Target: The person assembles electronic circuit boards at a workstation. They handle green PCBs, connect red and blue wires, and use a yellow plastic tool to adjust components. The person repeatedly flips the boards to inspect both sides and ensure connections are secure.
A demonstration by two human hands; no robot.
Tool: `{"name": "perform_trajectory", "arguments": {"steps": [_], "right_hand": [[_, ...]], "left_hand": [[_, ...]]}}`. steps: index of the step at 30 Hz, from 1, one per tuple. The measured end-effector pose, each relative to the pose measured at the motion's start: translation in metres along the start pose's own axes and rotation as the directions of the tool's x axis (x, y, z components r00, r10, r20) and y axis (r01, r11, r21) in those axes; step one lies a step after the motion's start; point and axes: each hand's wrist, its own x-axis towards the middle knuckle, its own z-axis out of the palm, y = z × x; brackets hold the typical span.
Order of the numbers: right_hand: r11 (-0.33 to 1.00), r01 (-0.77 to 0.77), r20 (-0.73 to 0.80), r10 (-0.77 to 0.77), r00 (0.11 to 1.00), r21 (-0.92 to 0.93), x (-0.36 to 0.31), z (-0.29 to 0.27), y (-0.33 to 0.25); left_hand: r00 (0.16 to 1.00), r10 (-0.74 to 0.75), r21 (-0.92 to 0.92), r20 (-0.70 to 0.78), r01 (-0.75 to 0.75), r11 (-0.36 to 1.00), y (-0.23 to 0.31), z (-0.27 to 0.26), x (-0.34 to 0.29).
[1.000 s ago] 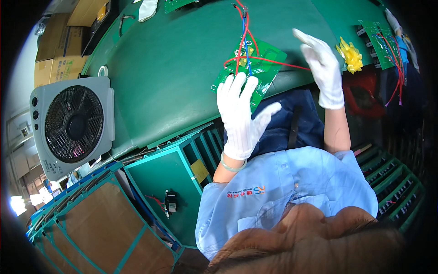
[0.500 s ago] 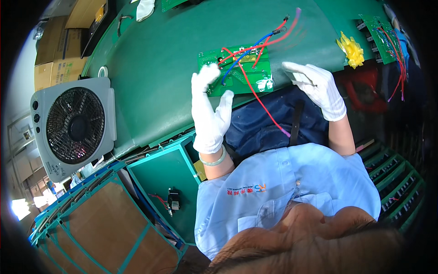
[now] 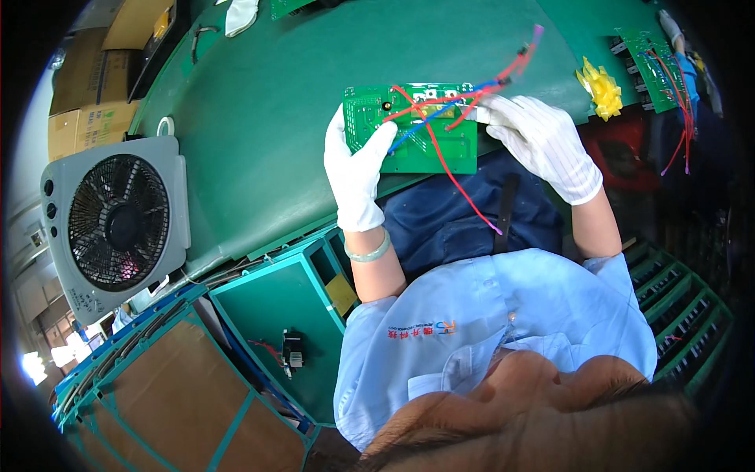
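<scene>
A green circuit board (image 3: pixel 452 152) lies near the front edge of the green-topped table, with red wires (image 3: pixel 449 175) and a blue wire (image 3: pixel 417 132) attached to it. My left hand (image 3: pixel 355 169), in a white glove, grips the board's left side, its thumb over the top. The gloved right hand (image 3: pixel 543 145) closes on the board's right edge, close to where the wires cross. Its fingertips are partly hidden there. One red wire hangs over the board's front edge toward my lap; the others reach up and right.
A grey box fan (image 3: pixel 122 224) stands at the left. Below it, a green open tray (image 3: pixel 263 315) holds a small black part (image 3: pixel 292 350). Yellow pieces (image 3: pixel 600 90) lie at the right, near another wired board (image 3: pixel 649 67) and a co-worker's blue sleeve (image 3: pixel 689 75).
Both hands have come onto the board, the left at its left side and the right at its right edge. The board has shifted slightly right and down, and its wires have swung.
</scene>
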Motion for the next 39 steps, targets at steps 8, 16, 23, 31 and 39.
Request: {"name": "perform_trajectory", "arguments": {"steps": [8,16,23,31,39], "right_hand": [[0.997,-0.072,0.07,0.073,0.995,-0.019,-0.011,-0.012,-0.01],[0.998,-0.045,0.056,0.047,0.997,-0.039,-0.009,-0.019,-0.016],[0.998,-0.069,0.091,0.068,0.994,0.007,-0.006,-0.017,-0.014],[0.998,0.061,-0.067,-0.06,0.996,0.025,0.001,-0.001,-0.01],[0.946,0.242,0.182,-0.204,0.962,-0.216,0.01,-0.005,0.002]], "left_hand": [[0.99,0.121,-0.062,0.072,-0.116,0.991,-0.004,0.009,-0.014],[0.993,0.078,-0.109,0.086,-0.069,0.992,-0.007,0.008,-0.01],[0.991,0.109,-0.065,0.075,-0.104,0.992,-0.009,0.008,-0.008],[0.987,0.149,-0.07,0.059,-0.145,0.987,-0.013,0.008,-0.005],[0.993,0.05,-0.126,0.11,-0.036,0.991,-0.006,0.009,-0.005]]}}
